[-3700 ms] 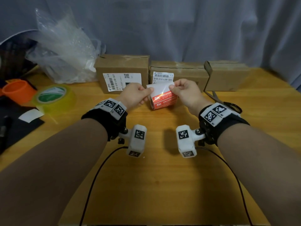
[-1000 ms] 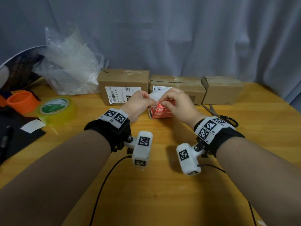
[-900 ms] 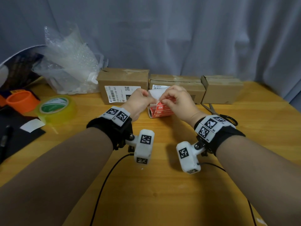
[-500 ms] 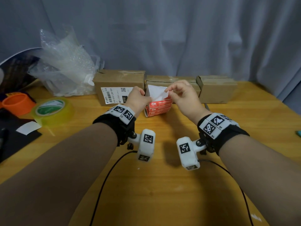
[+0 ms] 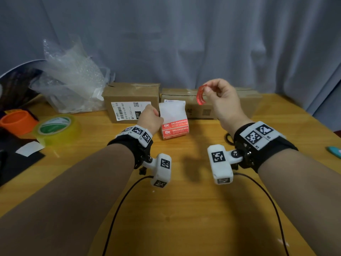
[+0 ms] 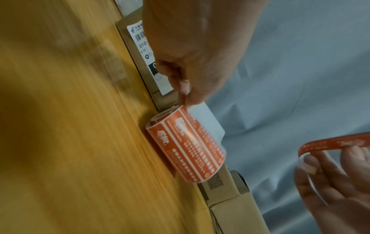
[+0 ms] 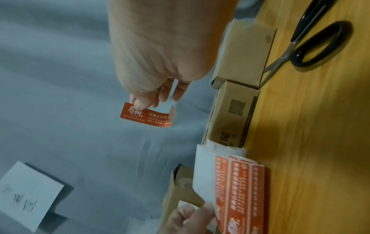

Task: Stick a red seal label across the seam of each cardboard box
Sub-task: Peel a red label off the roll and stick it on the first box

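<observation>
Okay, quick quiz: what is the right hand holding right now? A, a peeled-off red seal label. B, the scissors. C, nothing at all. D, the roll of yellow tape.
A: the right hand pinches a curled red seal label in the air above the boxes, clear of the label roll that the left hand holds.

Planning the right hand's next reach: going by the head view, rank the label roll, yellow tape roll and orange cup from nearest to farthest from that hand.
1. Label roll, just left of the right hand, on the table.
2. Yellow tape roll, far left.
3. Orange cup, farthest left, beyond the tape.
</observation>
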